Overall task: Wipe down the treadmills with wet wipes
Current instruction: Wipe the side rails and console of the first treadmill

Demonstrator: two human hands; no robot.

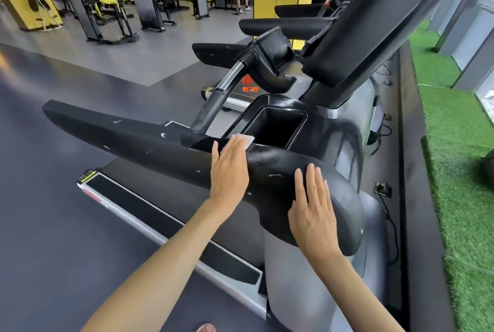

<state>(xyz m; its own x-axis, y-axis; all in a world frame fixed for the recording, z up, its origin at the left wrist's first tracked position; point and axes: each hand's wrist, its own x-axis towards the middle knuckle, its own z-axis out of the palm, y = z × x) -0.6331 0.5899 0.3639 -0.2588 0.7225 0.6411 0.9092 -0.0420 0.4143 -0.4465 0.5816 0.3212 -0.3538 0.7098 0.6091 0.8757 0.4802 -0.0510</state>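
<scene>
Flat-fingered, the left hand (230, 171) presses the wipe (247, 140) at the near edge of the cup pocket (278, 128), armrest (107, 128) stretching leftward; the right hand (313, 211) rests flat on the treadmill (343, 198).

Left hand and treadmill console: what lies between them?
In the head view, a white wet wipe lies under the left hand, pressed flat onto the black treadmill console; only its corner shows.

The person's left hand (230, 171) and right hand (312, 211) are bare, as are both slender forearms (160, 264) down to the frame's edge, with short plain nails and a reddish-brown tip (206, 328), perhaps footwear, below.
</scene>
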